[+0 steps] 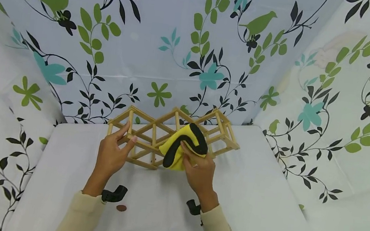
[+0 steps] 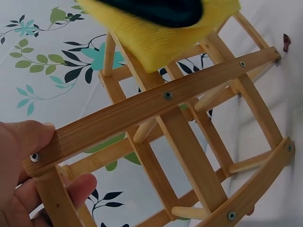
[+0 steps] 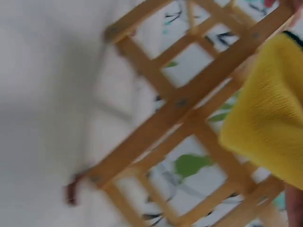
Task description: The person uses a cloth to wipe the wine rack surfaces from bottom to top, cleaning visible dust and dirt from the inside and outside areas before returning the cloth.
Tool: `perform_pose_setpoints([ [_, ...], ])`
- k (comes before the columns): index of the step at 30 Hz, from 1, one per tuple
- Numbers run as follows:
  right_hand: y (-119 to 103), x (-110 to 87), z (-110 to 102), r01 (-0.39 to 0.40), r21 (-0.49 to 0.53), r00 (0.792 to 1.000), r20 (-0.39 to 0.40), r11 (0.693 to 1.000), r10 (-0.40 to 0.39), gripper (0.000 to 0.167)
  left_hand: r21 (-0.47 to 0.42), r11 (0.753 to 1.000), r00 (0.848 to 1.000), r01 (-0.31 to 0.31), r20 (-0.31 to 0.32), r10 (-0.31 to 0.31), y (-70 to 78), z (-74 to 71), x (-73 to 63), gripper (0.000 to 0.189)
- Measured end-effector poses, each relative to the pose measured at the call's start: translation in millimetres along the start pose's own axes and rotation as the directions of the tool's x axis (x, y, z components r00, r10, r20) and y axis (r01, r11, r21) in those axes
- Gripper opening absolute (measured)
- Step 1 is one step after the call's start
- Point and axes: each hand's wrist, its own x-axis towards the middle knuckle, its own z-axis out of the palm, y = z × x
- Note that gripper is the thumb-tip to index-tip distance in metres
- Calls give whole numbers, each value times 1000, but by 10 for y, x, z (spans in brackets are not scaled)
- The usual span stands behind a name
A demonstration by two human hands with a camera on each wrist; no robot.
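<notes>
A wooden lattice rack (image 1: 154,135) is found at the far side of the white-covered tabletop (image 1: 247,200), extended in a zigzag, its slats joined by metal bolts (image 2: 168,95). Whether its full weight is borne by the tabletop cannot be told. The rack's left end is gripped by the left hand (image 1: 111,156), the thumb and fingers being closed about the frame from opposite sides. A yellow cloth (image 1: 178,145) with black edging is pinched, bunched, in the curled fingers of the right hand (image 1: 201,173) in front of the rack's middle-to-right part; contact between cloth and wood cannot be confirmed. A brown oval patch (image 1: 121,208) is noted near the left wrist. Behind the tabletop, a sheet (image 1: 136,59) printed with leaves and birds is hung.
</notes>
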Motion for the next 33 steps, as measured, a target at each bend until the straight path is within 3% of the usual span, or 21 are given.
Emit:
perform_pose_setpoints([
  [2,137,-129,-27,-126,-56,992,-23,990,125,38,2,1000,1000,-2,28,2,8,0,-1,63],
  [4,257,-297,-107,-257,-81,966,-50,963,254,38,13,1000,998,2,62,-3,10,-18,7,64],
  [7,305,-479,-226,-356,-83,934,-57,931,352,41,38,999,992,19,124,-23,20,-149,59,63],
  [9,230,-485,-260,-325,-13,945,-37,946,324,42,51,998,986,34,162,-42,19,-282,153,60],
  [11,93,-401,-235,-236,109,971,-21,966,239,41,56,998,979,35,200,-45,10,-414,304,59],
  [14,-116,-208,-88,-110,302,992,-24,947,123,38,46,999,958,12,285,-24,-19,-529,576,56],
  [16,-217,-111,58,-88,360,994,-34,929,108,37,54,999,934,-9,358,-11,-62,-546,740,57],
  [18,-272,-84,225,-135,371,987,-28,919,156,37,62,998,905,-16,425,-12,-103,-540,850,56],
  [20,-299,-125,378,-235,352,969,16,906,246,35,81,997,884,-11,467,-28,-145,-530,912,55],
  [22,-322,-196,479,-345,318,939,101,883,330,34,97,995,871,-19,490,-31,-160,-522,936,54],
  [24,-346,-270,526,-396,288,917,179,872,358,35,104,994,868,-26,495,-30,-151,-518,942,52],
  [26,-381,-302,524,-353,288,934,173,891,314,36,113,992,866,-49,499,-14,-127,-520,945,50],
  [29,-418,-254,535,-214,316,976,27,924,216,36,114,990,862,-84,506,15,-79,-541,958,47],
  [31,-416,-218,567,-215,323,972,-24,922,235,37,113,988,855,-104,518,31,-62,-570,971,46],
  [33,-423,-207,594,-309,321,949,45,895,312,36,114,986,845,-123,533,44,-49,-598,985,46],
])
